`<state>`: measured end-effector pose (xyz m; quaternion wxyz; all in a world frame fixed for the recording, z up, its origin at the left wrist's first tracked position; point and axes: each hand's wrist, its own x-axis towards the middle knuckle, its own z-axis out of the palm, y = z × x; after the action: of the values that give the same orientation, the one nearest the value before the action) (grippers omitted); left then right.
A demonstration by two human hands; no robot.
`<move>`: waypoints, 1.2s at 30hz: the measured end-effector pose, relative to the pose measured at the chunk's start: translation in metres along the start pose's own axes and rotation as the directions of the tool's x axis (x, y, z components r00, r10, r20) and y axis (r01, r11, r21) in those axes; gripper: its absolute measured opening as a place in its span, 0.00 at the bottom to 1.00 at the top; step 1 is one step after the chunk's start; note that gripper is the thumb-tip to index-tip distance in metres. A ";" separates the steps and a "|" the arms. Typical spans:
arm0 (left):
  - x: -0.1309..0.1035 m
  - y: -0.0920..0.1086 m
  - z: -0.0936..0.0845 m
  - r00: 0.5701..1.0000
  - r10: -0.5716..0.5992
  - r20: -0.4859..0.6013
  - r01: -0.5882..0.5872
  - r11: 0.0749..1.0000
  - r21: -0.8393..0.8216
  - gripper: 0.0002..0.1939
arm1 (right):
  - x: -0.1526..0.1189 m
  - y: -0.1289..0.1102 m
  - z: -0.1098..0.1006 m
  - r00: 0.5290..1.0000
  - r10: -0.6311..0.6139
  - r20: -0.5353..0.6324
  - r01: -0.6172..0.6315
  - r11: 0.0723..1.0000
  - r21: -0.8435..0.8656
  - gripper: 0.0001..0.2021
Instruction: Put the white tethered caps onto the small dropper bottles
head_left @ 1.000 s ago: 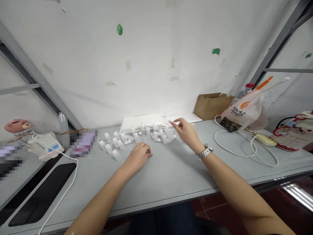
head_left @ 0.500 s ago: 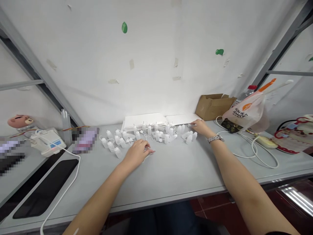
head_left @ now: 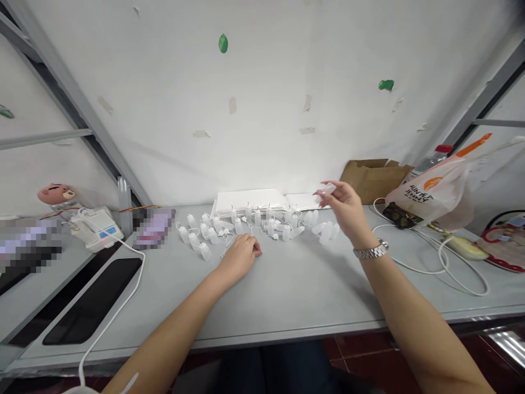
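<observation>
On the table (head_left: 287, 295), the main risk we see is a knock-on: the bottles (head_left: 205, 252) are bunched tight, & our L hand (head_left: 241, 253) is right at their near edge, so a careless sweep could topple several. A few loose ones (head_left: 326, 233) sit apart on the R; our R hand (head_left: 346, 205) might brush them coming down & send one rolling. Smallest worry: the whitish piece (head_left: 328, 189), prob. a bottle too, could slip b/c only fingertips pinch it. It's btwn R thumb & fingers, up off the tabletop, near the loose ones. L fingers are curled under; we can't tell if they hold anything.
</observation>
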<state>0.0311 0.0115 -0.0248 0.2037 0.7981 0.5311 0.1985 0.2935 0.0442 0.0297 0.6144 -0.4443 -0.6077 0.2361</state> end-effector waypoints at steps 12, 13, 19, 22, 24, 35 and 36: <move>-0.012 -0.011 -0.039 0.957 -0.212 0.198 0.196 0.976 0.099 0.11 | -0.056 -0.019 0.064 0.799 0.186 0.572 -0.295 0.950 0.104 0.10; -0.013 -0.011 -0.038 0.958 -0.214 0.192 0.196 0.975 0.108 0.09 | -0.057 -0.019 0.064 0.794 0.187 0.578 -0.292 0.952 0.093 0.11; -0.009 -0.016 -0.028 0.968 -0.165 0.189 0.163 0.986 0.029 0.04 | -0.059 -0.020 0.067 0.896 0.163 0.413 -0.158 0.986 -0.046 0.11; -0.007 -0.020 -0.025 0.968 -0.157 0.195 0.159 0.987 0.006 0.05 | -0.059 -0.022 0.068 0.918 0.213 0.334 -0.198 0.977 -0.078 0.12; -0.006 -0.020 -0.023 0.970 -0.164 0.177 0.168 0.986 -0.006 0.04 | -0.059 -0.022 0.069 0.908 0.247 0.337 -0.249 0.968 -0.038 0.11; 0.005 0.001 -0.022 0.967 -0.236 0.093 0.238 0.720 -0.651 0.12 | -0.066 -0.022 0.070 0.831 0.182 0.526 -0.274 0.956 0.102 0.13; 0.005 0.000 -0.022 0.961 -0.242 0.130 0.262 0.661 -0.703 0.12 | -0.067 -0.023 0.070 0.824 0.167 0.542 -0.255 0.963 0.090 0.13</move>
<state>0.0210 0.0182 -0.0053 0.5290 0.5773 0.5149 0.3488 0.2109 -0.0045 0.0038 0.4266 -0.3763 -0.6794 0.4635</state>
